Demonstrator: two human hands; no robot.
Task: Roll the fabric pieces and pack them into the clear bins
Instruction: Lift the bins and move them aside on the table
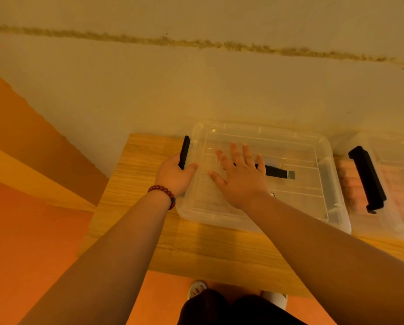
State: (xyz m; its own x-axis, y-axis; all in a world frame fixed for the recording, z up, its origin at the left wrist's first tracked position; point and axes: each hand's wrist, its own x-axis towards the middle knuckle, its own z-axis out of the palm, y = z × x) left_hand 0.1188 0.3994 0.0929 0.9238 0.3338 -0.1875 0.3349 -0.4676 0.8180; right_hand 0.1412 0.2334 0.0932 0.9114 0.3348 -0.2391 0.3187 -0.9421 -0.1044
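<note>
Head view: a clear bin is seen lying on a wooden table, close against the wall, with its lid on. The black latch at its left end is gripped by the left hand, fingers curled round it. The right hand is laid flat on the lid, fingers straight and spread, holding nothing. A second bin stands just beside it on the right, its own black clasp facing the first bin. Pinkish fabric, blurred, can be made out through its wall. What the first bin holds cannot be told. The plastic is judged light, stiff but springy, and slippery, so it is best steadied from above and worked at the latches. Little room is left behind or to the right; open table is found only towards the near edge.
</note>
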